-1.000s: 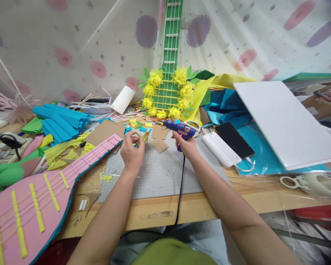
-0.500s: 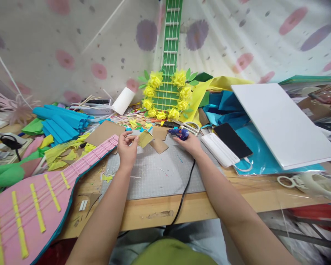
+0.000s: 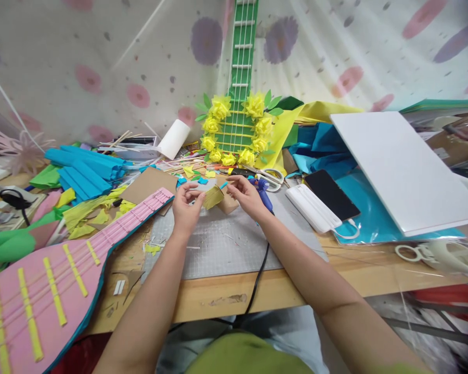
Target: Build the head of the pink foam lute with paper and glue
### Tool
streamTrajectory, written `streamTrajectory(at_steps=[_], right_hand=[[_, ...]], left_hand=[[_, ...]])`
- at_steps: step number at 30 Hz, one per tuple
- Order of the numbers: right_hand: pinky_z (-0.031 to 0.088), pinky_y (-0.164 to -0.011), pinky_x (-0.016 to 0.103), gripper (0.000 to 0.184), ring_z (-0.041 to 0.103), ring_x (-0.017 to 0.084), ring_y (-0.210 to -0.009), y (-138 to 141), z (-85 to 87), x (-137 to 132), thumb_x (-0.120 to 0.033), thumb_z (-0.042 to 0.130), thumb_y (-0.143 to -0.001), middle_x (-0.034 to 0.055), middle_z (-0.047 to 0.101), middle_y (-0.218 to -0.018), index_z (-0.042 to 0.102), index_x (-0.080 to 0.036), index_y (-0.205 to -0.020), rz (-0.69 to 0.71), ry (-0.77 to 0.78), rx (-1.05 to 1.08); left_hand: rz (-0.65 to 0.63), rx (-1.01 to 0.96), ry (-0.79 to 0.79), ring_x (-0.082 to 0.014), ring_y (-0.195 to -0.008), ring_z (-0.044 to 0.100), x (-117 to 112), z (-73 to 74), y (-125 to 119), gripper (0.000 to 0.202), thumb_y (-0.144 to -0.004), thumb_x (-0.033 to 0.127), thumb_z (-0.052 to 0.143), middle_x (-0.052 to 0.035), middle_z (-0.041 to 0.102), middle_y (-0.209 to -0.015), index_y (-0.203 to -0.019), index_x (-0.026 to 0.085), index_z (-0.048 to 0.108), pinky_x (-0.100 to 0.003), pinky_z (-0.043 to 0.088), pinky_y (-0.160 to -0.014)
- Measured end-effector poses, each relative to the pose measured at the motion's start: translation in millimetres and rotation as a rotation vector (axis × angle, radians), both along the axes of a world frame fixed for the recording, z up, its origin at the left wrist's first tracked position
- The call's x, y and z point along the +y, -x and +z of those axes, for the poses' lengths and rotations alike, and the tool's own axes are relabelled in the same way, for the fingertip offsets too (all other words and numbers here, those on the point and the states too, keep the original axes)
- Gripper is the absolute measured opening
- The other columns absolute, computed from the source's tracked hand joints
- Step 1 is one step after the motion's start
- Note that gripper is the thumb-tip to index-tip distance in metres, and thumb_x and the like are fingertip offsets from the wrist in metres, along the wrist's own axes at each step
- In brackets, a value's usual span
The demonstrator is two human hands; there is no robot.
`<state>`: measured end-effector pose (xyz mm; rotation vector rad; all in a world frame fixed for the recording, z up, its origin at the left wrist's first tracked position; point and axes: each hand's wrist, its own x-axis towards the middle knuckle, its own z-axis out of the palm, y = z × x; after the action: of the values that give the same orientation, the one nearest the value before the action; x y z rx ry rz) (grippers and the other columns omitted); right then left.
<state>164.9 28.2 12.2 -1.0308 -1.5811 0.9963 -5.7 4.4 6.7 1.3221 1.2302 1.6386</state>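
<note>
My left hand [image 3: 186,205] pinches a small olive-yellow folded piece [image 3: 212,197], which looks like paper-covered card, above the grey cutting mat [image 3: 226,254]. Close to its right side is my right hand [image 3: 246,196], thumb and forefinger nearly together at a tiny blue paper piece [image 3: 223,185]. Just beyond that hand a blue glue gun [image 3: 263,193] lies on the mat, partly hidden, its black cord [image 3: 260,272] running over the table edge. Brown cardboard [image 3: 229,204] lies beneath the olive-yellow piece.
A pink paper guitar [image 3: 42,301] lies at left. Behind stands a green guitar [image 3: 239,67] ringed with yellow paper flowers [image 3: 220,107]. Scissors [image 3: 271,179], a white power bank [image 3: 311,209], a black phone [image 3: 331,195] and a white board [image 3: 405,171] are at right. Blue crepe paper [image 3: 88,169] lies back left.
My right hand has let go of the glue gun, now lying on the mat, and has moved left to the olive-yellow piece. My left hand still holds that piece.
</note>
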Motion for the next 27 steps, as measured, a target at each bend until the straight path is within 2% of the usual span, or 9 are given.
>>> streamTrajectory(at_steps=[9,20,27], right_hand=[[0.044,-0.059,0.025,0.033,0.054,0.011,-0.065,10.8,-5.5,1.1,-0.052,0.056,-0.073,-0.002,0.055,-0.07,0.05,-0.022,-0.084,0.002,0.071,0.142],[0.043,-0.055,0.024,0.036,0.052,0.01,-0.058,16.4,-9.2,-1.1,-0.054,0.058,-0.07,-0.0036,0.054,-0.064,0.046,-0.022,-0.078,-0.052,0.12,0.228],[0.044,-0.056,0.025,0.034,0.051,0.009,-0.055,18.8,-8.0,-5.6,-0.052,0.059,-0.071,-0.0035,0.055,-0.065,0.046,-0.022,-0.079,-0.068,0.147,0.278]], left_hand=[[-0.017,-0.027,0.023,-0.0125,-0.067,0.063,2.2,-1.9,-1.1,0.03,-0.065,0.027,0.067,-0.0011,0.065,-0.071,-0.09,0.018,0.053,-0.027,0.049,-0.072],[-0.019,-0.077,0.048,-0.0117,-0.065,0.061,2.9,-1.1,-1.5,0.029,-0.062,0.029,0.069,-0.0014,0.064,-0.07,-0.085,0.018,0.056,-0.025,0.048,-0.066],[-0.032,-0.042,0.037,-0.0133,-0.07,0.062,2.3,-2.6,-2.0,0.028,-0.064,0.032,0.068,-0.0021,0.063,-0.073,-0.085,0.019,0.057,-0.027,0.049,-0.069]])
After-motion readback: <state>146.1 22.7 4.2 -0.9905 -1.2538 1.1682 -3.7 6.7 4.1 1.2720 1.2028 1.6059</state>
